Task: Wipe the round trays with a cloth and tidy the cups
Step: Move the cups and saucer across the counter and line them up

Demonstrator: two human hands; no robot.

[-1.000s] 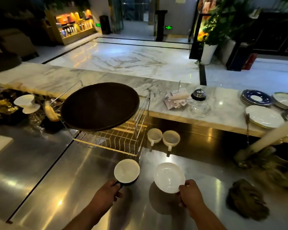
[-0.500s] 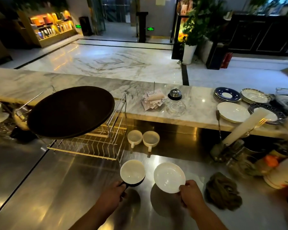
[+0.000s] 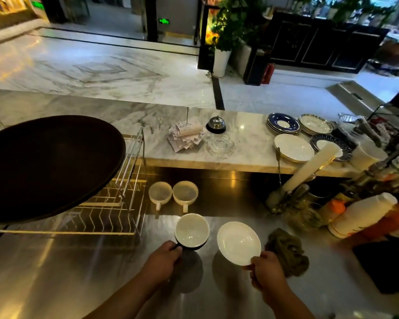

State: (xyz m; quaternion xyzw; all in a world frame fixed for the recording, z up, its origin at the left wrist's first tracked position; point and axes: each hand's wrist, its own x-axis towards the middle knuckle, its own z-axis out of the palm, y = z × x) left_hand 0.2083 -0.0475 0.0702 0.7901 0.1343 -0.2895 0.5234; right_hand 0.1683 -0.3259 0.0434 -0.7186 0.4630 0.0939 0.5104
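My left hand [image 3: 160,261] grips the handle of a cup [image 3: 191,231], dark outside and white inside, held just above the steel counter. My right hand [image 3: 266,271] pinches the near rim of a white saucer [image 3: 238,242], tilted up beside the cup. A crumpled olive cloth [image 3: 286,252] lies on the counter right of the saucer. A large dark round tray [image 3: 48,164] rests on top of the wire dish rack [image 3: 115,210] at left. Two white cups [image 3: 173,194] stand side by side behind the held cup.
The steel counter [image 3: 55,272] meets a raised marble ledge [image 3: 244,139] carrying receipts, a service bell, a glass ashtray and stacked plates [image 3: 293,147]. At right stand a white roll, bottles and a dark mat [image 3: 387,263].
The view has swung right, so the tray and rack sit further left and more plates and bottles show. Both hands keep holding the cup and the saucer in nearly the same pose.
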